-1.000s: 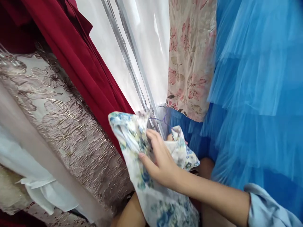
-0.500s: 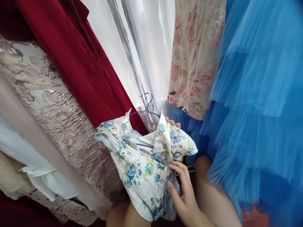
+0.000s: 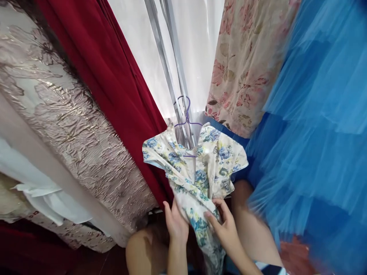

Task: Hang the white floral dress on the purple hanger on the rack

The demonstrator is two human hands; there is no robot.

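A white floral top (image 3: pixel 200 179) with blue roses hangs in front of me on a thin purple hanger (image 3: pixel 187 121), whose hook is up by the metal poles. My left hand (image 3: pixel 177 223) lies along the left edge of the lower cloth, palm up, thumb stretched away and its other fingers partly hidden by the fabric. On the other side, my right hand (image 3: pixel 225 225) pinches the front of the top at waist height between thumb and fingers. Below the hands the cloth is gathered into narrow folds between my knees.
A dark red cloth (image 3: pixel 114 88) and a shiny embossed fabric (image 3: pixel 77 126) hang at the left. Two metal poles (image 3: pixel 164 57) rise before a white curtain (image 3: pixel 132 30). To the right hang a pink-flowered cloth (image 3: pixel 237 76) and a tiered blue tulle skirt (image 3: pixel 309 133).
My left hand has come out from behind the top and dropped to its lower left edge. The right hand has closed on the cloth, whose lower part is now gathered narrower.
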